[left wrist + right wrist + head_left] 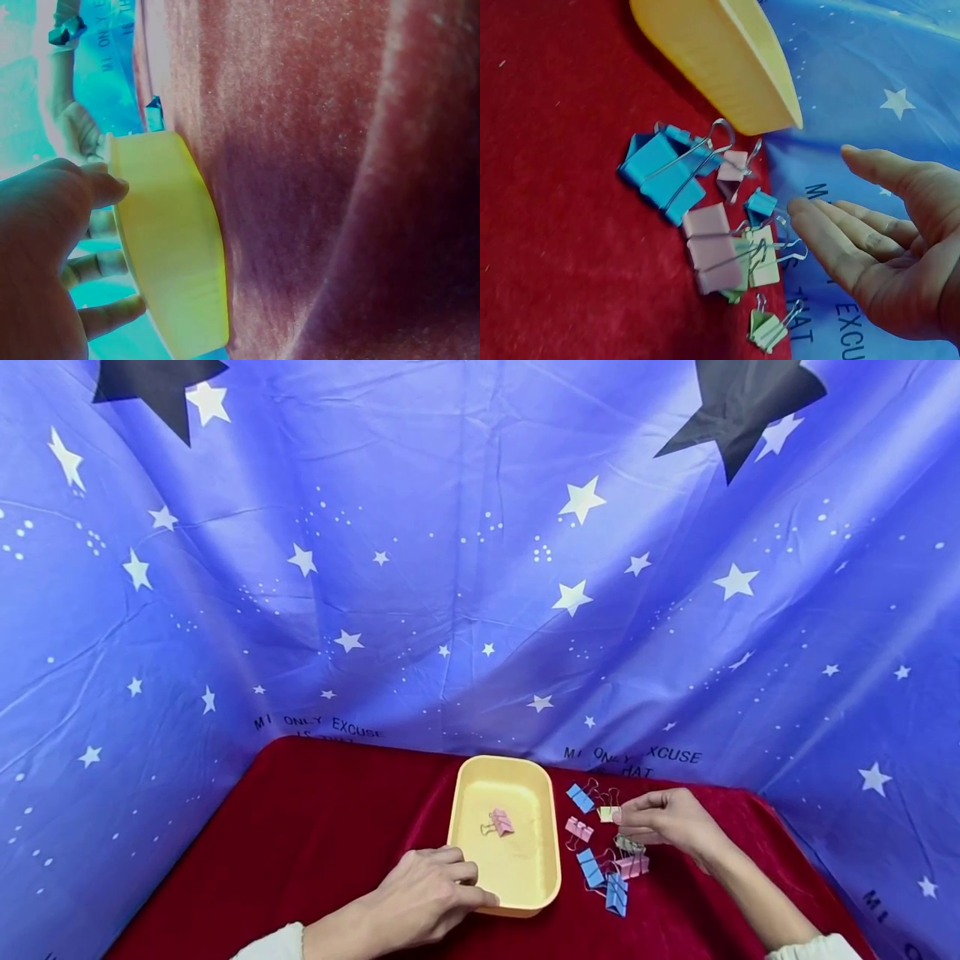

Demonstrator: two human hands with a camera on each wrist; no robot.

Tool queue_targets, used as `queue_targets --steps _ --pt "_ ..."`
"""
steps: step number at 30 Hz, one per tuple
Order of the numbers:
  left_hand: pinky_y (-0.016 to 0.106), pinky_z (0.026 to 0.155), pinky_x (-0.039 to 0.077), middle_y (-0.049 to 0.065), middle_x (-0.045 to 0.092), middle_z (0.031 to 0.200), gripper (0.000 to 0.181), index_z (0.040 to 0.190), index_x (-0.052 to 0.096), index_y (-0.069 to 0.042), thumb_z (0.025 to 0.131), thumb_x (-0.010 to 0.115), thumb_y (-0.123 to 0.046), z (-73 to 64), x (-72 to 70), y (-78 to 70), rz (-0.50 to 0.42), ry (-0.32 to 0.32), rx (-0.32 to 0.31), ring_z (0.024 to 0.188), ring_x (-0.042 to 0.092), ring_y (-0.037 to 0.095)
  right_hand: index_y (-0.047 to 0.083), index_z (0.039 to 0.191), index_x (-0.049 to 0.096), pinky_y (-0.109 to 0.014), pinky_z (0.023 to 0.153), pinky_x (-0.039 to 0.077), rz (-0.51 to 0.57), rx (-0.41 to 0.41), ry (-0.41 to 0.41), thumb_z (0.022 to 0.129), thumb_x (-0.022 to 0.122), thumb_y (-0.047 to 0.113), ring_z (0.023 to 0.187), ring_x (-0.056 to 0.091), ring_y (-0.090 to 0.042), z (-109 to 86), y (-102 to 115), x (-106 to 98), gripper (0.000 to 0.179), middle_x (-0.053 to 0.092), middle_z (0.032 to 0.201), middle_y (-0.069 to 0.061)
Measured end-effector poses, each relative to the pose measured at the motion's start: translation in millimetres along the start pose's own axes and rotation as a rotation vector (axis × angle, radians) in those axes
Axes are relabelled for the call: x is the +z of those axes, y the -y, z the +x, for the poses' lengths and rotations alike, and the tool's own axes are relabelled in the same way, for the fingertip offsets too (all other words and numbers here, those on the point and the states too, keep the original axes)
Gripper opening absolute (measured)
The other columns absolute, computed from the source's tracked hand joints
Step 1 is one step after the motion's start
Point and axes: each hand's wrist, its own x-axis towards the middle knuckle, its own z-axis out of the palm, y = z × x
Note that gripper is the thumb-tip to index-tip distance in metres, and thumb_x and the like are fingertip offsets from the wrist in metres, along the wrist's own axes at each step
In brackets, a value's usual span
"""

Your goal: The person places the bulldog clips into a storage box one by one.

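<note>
A yellow plastic box [555, 852] stands on the red cloth with one pink binder clip [502, 822] inside. My left hand [423, 893] holds its near left corner, the thumb along the near rim and bent fingers at the left rim. In the left wrist view the box [172, 240] shows its outer wall beside that hand [45, 247]. To the right of the box, my right hand [671, 822] hovers with its fingertips by a yellow binder clip [608, 814]. In the right wrist view, a gap parts the thumb from the fingers of this hand [900, 240], above the yellow clip [765, 259].
Around the right hand lie more binder clips: blue ones [591, 867], pink ones [579, 828] and a green one [769, 330]. Some overlap. Red velvet cloth [322, 827] covers the table, and a blue star-printed curtain [450, 568] hangs behind and at the sides.
</note>
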Motion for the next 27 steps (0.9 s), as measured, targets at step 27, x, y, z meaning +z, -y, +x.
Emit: queue_targets --steps 27 --pt "0.007 0.063 0.032 -0.02 0.064 0.089 0.041 0.116 0.085 -0.048 0.084 0.092 -0.023 0.7 -0.9 1.6 -0.017 -0.005 -0.006 0.083 0.059 0.001 0.004 0.104 0.085 -0.022 0.072 0.061 -0.527 -0.247 -0.117 0.085 0.095 0.01 0.081 0.075 -0.002 -13.2 -24 1 0.022 0.084 0.091 0.0"
